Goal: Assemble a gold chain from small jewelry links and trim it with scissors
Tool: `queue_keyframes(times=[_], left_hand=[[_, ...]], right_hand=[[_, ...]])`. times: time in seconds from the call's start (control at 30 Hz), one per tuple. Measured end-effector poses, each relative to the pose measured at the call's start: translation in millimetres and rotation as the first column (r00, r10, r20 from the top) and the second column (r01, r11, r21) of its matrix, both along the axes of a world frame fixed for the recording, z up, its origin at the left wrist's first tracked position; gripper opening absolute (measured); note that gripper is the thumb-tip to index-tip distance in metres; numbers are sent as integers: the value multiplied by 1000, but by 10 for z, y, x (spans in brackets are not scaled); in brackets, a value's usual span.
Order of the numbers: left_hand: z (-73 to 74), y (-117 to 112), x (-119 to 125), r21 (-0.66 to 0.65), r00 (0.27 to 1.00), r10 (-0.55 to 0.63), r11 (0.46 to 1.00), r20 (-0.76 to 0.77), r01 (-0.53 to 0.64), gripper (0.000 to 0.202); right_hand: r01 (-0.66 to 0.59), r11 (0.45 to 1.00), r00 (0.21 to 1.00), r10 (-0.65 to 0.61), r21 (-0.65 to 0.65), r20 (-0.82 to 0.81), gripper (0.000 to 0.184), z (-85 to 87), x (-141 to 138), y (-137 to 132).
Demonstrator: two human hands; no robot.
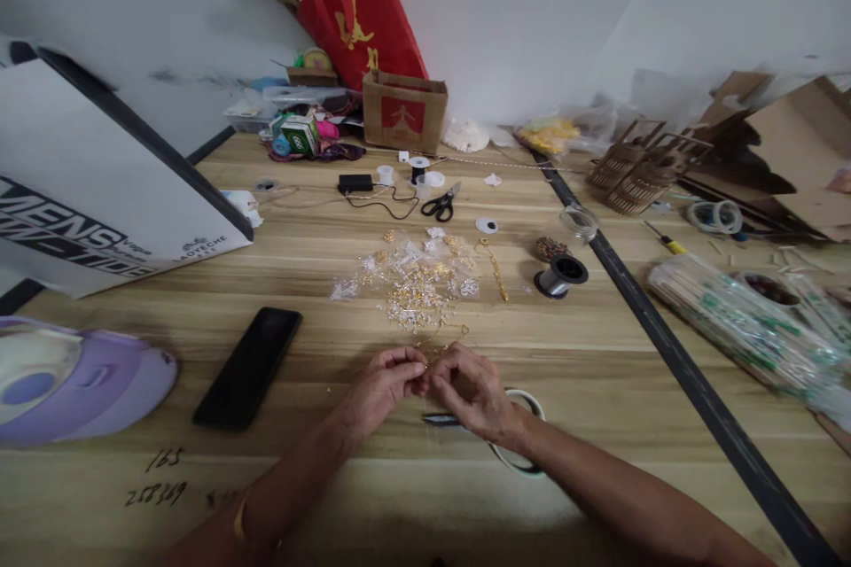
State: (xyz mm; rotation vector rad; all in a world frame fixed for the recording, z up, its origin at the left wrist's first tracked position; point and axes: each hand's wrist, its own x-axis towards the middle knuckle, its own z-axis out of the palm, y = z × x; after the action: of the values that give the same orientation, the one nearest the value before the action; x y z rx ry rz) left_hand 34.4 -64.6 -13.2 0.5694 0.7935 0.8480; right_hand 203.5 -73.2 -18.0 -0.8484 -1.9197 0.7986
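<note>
My left hand [392,376] is closed in a pinch at the near end of a thin gold chain [435,338], which trails onto the table beyond the fingertips. Close against it, my right hand [473,390] has thumb and forefinger pinched together; what lies between them is too small to make out. Just past the hands spreads a heap of small gold and clear beads [416,297], with little plastic bags [405,257] of findings behind it. A second gold chain [494,270] lies to the right. Under my right hand are a dark pointed blade [439,419] and a pale ring [540,412], partly hidden.
Black scissors [440,205], a wire spool [562,275] and a bead jar [551,248] stand beyond. At left lie a phone [247,368], a purple visor [126,381] and a white box [99,186]. Wrapped sticks [737,319] lie right of a black strip [665,341].
</note>
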Motion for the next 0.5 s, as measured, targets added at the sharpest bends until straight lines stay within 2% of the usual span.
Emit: queue_keyframes(times=[0.5], left_hand=[[33,-14,9,40,999,-3,999,-35,5,19]], right_hand=[[-3,1000,1000,3,-10,11,8,-33,0,1]])
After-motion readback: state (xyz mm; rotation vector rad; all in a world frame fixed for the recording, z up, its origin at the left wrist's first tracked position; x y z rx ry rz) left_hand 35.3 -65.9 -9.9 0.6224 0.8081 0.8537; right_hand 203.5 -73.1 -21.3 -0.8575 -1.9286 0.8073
